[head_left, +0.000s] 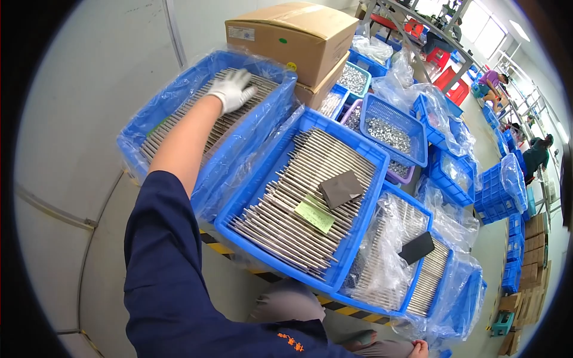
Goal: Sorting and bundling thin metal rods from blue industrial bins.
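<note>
My left hand [231, 93], in a white glove, reaches into the blue plastic-lined bin at the upper left. Its fingers are spread over a layer of long, thin metal rods [173, 132], touching or just above them, and nothing shows in its grasp. At the lower edge, bare and mostly cut off, my right hand [420, 349] is beside my grey trouser leg; its fingers show too little to judge. In the middle, a blue crate [352, 262] holds many similar metal rods [286, 209], with a dark flat block [341, 189] and a yellow-green paper slip [315, 215] on top.
Cardboard boxes [292, 36] are stacked behind the bins. Farther right stand a blue basket of small metal parts [388, 134] and more rod crates under clear plastic [385, 250]. Black-yellow tape [346, 309] runs along the front edge. People work in the background among stacked blue crates [498, 188].
</note>
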